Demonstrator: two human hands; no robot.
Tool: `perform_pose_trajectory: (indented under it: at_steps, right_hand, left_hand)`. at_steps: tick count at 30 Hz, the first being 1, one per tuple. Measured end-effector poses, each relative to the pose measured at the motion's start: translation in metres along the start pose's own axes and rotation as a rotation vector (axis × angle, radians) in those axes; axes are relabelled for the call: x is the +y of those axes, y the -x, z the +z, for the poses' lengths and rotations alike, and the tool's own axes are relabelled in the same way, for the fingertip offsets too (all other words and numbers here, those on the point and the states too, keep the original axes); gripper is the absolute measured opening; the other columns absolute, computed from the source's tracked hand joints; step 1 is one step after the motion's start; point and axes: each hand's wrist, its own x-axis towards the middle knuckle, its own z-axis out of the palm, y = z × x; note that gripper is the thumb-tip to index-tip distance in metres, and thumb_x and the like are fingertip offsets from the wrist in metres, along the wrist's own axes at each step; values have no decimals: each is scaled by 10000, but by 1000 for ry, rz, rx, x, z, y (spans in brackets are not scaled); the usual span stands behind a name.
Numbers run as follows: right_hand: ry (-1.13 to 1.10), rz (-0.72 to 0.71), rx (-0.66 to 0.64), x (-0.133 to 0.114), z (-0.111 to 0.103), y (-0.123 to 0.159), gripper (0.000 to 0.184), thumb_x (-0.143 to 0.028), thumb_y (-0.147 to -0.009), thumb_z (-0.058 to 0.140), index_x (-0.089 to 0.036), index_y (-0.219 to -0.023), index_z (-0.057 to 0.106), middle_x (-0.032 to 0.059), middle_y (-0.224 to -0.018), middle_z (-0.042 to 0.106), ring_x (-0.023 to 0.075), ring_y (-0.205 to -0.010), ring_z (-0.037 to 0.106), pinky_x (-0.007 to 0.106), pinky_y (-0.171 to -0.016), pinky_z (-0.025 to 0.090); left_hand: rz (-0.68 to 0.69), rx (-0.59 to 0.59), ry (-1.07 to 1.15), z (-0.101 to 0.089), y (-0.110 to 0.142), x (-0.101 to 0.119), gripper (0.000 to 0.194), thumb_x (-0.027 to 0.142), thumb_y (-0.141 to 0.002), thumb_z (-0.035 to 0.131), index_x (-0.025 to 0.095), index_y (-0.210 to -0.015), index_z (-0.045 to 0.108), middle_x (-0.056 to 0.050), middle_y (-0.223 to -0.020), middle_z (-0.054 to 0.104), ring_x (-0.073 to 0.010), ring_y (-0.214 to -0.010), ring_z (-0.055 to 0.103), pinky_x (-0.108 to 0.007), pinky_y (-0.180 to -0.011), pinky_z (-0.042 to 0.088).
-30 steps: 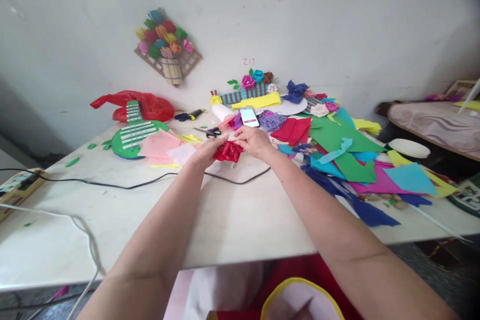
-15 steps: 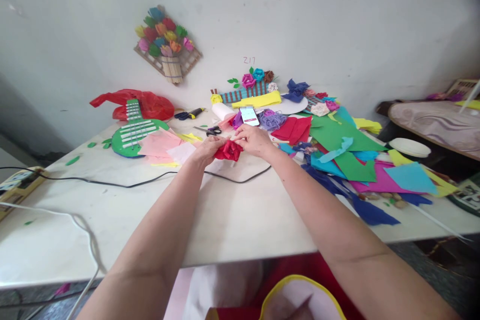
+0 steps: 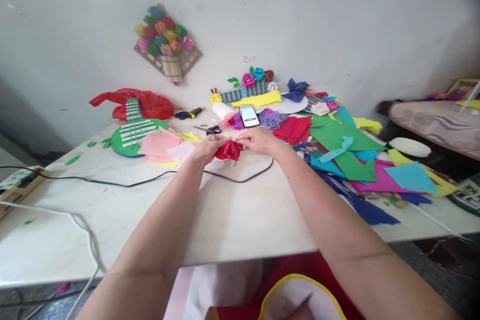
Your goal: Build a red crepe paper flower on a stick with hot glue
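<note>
A red crepe-paper flower (image 3: 230, 150) is held above the white table, its petals facing me. My left hand (image 3: 208, 148) closes on the flower's left side, thumb and fingers pressed together. At the upper right edge of the flower, my right hand (image 3: 258, 140) has its fingertips pinched on or against the petals; the exact contact is too small to make out. Just beyond my hands lie black-handled scissors (image 3: 213, 130) and a phone (image 3: 249, 117) with a lit screen. Pale pink paper (image 3: 159, 144) lies left of my left hand.
A black cable (image 3: 129, 186) crosses the table under my forearms. Green sheets (image 3: 339, 132) and other coloured paper pile up at the right. A green guitar-shaped board (image 3: 131, 132), a red plastic bag (image 3: 150, 105) and pliers (image 3: 189, 113) lie at the back left.
My right hand has shifted slightly right and flattened lower beside the flower, uncovering more of its petals. My left hand stays on the flower.
</note>
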Motion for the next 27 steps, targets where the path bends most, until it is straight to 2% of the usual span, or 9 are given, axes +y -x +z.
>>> perform_pose_trajectory:
  at_steps: [7, 12, 15, 20, 24, 27]
  right_hand:
    - [-24, -42, -47, -2, -4, 3, 303, -315, -915, 535, -307, -1158, 716, 4, -1008, 764, 167, -856, 667, 243, -700, 418]
    - [9, -64, -41, -2, -2, 3, 275, -302, -900, 562, -306, -1106, 744, 29, -1063, 758, 192, -895, 678, 256, -711, 428]
    - [53, -48, -29, -5, -2, 2, 281, -287, -893, 563, -316, -1108, 741, 35, -1054, 760, 201, -912, 685, 264, -730, 436]
    - [108, -62, -18, -7, -2, 1, 338, -233, -895, 532, -346, -1162, 707, 21, -1082, 753, 203, -953, 687, 269, -756, 444]
    - [127, -85, 18, -5, 2, 0, 351, -221, -899, 518, -349, -1162, 711, 15, -1113, 744, 213, -979, 681, 277, -783, 448]
    - [136, -93, 33, -4, 5, -1, 342, -225, -904, 507, -339, -1139, 728, 20, -1100, 747, 221, -983, 677, 280, -790, 448]
  left_hand:
    - [1, -25, -20, -5, -2, -3, 251, 294, -679, 809, 93, -609, 675, -56, -508, 612, -106, -425, 525, -203, -434, 369]
    - [-8, -37, -16, -9, -3, -4, 196, 240, -665, 806, 88, -632, 688, -69, -544, 636, -113, -452, 539, -213, -458, 385]
    - [-30, -13, 31, -9, -4, -5, 176, 217, -664, 806, 93, -640, 683, -66, -556, 641, -116, -465, 551, -216, -478, 403]
    - [-94, 38, 154, -7, -4, -4, 246, 290, -724, 780, 116, -617, 642, -51, -562, 628, -130, -493, 566, -234, -504, 439]
    - [-133, 140, 245, -4, -3, -3, 163, 185, -750, 746, 117, -644, 642, -39, -607, 646, -114, -544, 583, -213, -551, 468]
    - [-143, 167, 298, -2, -3, -2, 132, 142, -769, 714, 117, -662, 642, -35, -620, 647, -104, -545, 576, -202, -556, 469]
